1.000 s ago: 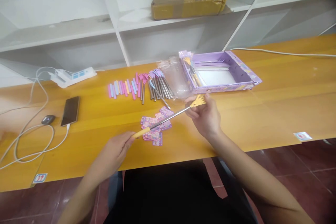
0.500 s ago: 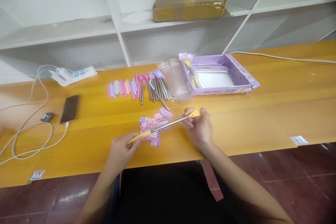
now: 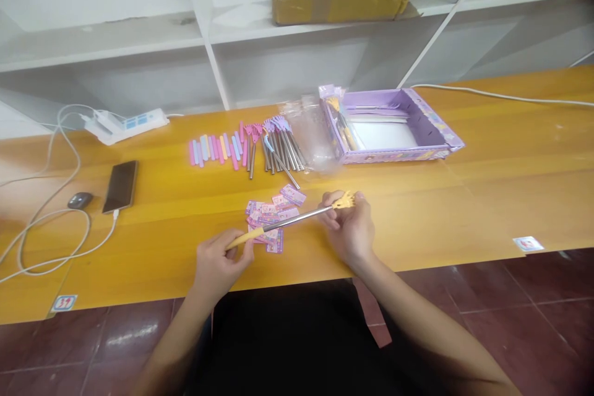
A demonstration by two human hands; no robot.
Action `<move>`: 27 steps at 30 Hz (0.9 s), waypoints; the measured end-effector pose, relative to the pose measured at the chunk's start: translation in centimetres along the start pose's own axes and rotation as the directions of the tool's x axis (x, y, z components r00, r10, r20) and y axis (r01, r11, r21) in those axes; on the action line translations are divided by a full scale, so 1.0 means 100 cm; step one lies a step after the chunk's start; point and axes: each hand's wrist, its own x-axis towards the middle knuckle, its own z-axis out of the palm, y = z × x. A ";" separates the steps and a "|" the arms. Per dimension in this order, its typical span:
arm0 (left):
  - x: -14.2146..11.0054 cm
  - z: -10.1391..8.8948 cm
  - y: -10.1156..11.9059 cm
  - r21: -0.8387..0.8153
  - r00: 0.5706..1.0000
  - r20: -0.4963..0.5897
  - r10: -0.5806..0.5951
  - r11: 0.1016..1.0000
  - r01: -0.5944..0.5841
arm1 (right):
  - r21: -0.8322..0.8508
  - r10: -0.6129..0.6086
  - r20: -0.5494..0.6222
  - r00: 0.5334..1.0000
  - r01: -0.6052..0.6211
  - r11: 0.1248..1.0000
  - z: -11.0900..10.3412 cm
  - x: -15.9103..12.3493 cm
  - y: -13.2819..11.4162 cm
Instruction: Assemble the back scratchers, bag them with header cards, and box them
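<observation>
Pinching a yellow back scratcher point(image 3: 288, 219), left hand point(image 3: 218, 263) and right hand point(image 3: 350, 229) grip its 2 ends.

Right side: bare table point(image 3: 501, 192) is lying open for a hand
Near middle: little cards point(image 3: 273, 218) are sitting under the stick point(image 3: 290, 218)
Far middle: sticks point(image 3: 260, 150) and purple box point(image 3: 440, 130) are blocking
Left side: phone point(image 3: 120, 185) and cables point(image 3: 55, 241) are crowding

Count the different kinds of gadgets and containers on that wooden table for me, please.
Dark smartphone: 1
Black computer mouse: 1
White power strip: 1
Purple cardboard box: 1
Yellow-handled telescopic back scratcher, held between left hand and right hand: 1
Total: 5
</observation>
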 end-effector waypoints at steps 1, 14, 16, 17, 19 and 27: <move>0.000 0.000 0.000 0.002 1.000 -0.004 0.007 1.000 -0.007 | -0.009 -0.001 0.002 1.000 0.001 1.000 0.000 -0.001 0.000; -0.003 -0.002 0.001 -0.014 0.998 -0.004 0.059 0.998 -0.059 | -0.045 0.042 0.049 0.998 -0.039 0.998 0.006 -0.007 0.000; -0.005 0.002 0.004 -0.032 1.000 0.001 0.026 0.999 -0.026 | -0.036 0.037 0.053 0.998 -0.035 0.999 0.008 -0.009 0.000; -0.005 0.004 0.006 -0.043 1.000 0.005 0.012 0.999 -0.012 | -0.033 0.031 0.051 0.998 -0.029 0.999 0.009 -0.010 0.001; -0.006 0.008 0.009 -0.063 1.000 0.016 -0.010 0.998 0.011 | -0.033 0.028 0.049 0.998 -0.026 0.999 0.011 -0.013 0.003; -0.007 0.008 0.017 -0.072 0.998 0.010 -0.057 0.996 0.057 | -0.011 0.036 0.078 0.996 -0.035 0.999 0.017 -0.024 0.019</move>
